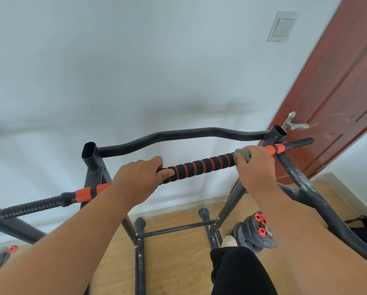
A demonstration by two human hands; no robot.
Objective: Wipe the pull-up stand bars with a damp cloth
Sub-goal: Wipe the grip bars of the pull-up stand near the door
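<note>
Padded bar (201, 165): black foam w/ orange bands. Left hand (140, 179) grips it; right hand (256, 167) holds grey-green cloth (243, 154) on it.

— What do I have on the head view?
— My left hand (140, 179) grips the padded bar (199, 166); my right hand (255, 167) presses a grey-green cloth (242, 153) around it, near the red door (338, 86).

Cloth (243, 154) mostly hiding under right hand (255, 169); left hand (140, 180) covering part of padded bar (201, 166); bag (363, 227) getting cut off at right edge.
</note>
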